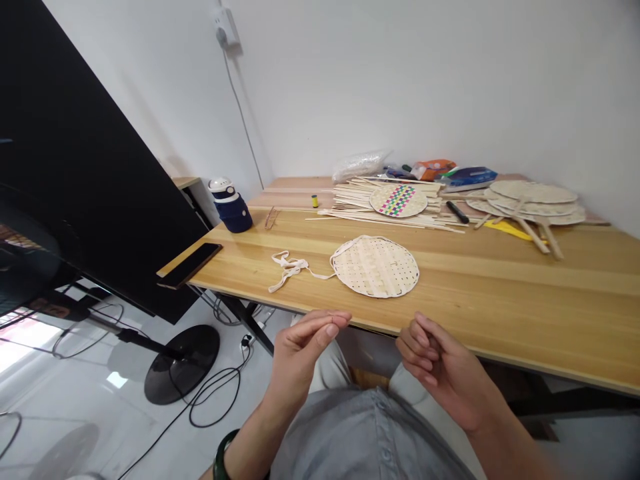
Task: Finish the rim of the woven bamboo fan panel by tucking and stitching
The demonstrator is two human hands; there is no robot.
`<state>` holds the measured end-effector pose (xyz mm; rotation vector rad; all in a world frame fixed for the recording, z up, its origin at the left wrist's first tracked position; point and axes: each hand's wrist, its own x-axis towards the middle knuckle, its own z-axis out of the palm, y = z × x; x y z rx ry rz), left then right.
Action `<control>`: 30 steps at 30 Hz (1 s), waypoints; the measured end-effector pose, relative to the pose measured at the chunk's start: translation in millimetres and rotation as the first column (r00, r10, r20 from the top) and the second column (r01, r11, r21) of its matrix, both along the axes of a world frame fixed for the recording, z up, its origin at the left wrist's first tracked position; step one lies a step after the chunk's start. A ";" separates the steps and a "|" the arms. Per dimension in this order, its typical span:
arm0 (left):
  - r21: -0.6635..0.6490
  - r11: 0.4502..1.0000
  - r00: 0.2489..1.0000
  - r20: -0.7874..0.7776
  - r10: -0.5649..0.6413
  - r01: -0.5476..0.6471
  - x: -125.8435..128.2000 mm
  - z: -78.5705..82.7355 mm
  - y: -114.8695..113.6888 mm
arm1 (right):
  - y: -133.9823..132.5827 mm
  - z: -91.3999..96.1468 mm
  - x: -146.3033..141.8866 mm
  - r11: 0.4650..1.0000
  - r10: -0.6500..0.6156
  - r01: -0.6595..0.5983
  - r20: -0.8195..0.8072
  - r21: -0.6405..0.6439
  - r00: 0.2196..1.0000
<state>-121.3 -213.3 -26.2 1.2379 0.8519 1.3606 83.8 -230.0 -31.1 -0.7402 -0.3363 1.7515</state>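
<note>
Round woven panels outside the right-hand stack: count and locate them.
2: the plain cream panel near the front edge of the light-brown wooden table; the multicoloured-checked panel on the pale thin strips. More may be hidden.

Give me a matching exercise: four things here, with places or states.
1. plain round woven disc
2. small yellow spool
3. flat black phone
4. round disc with multicoloured checks

A. atop the pile of pale strips
B. joined to white fabric tape
C. left end of the wooden table
D. between that pile and a navy, white-topped flask

Pairs: 1-B; 2-D; 3-C; 4-A
</note>
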 end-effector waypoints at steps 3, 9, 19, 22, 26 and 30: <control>-0.004 1.000 0.999 -0.029 0.014 -0.014 2.2 4.6 6.3 | 3.5 2.0 1.2 1.000 -0.013 0.013 0.039 -0.023 0.999; -0.067 0.994 0.990 -0.118 0.077 -0.085 8.4 30.2 32.4 | -14.0 -6.0 37.0 0.991 0.123 -0.063 0.623 -0.118 0.773; 0.076 0.997 0.984 -0.177 0.034 -0.021 19.0 80.0 41.9 | -13.7 68.4 31.5 0.840 -0.541 0.175 0.813 0.514 0.214; 0.139 0.990 0.982 -0.184 0.029 -0.003 23.2 93.8 39.6 | 11.7 96.0 -16.8 0.837 -0.450 0.052 0.631 0.545 0.632; 0.163 0.987 0.980 -0.195 0.041 -0.009 23.5 105.5 37.6 | 32.7 110.0 -44.6 0.880 -0.170 -0.110 0.524 0.461 0.835; 0.162 0.987 0.984 -0.173 0.051 -0.023 22.3 107.1 37.1 | 36.0 112.2 -44.7 0.879 -0.152 -0.118 0.508 0.461 0.848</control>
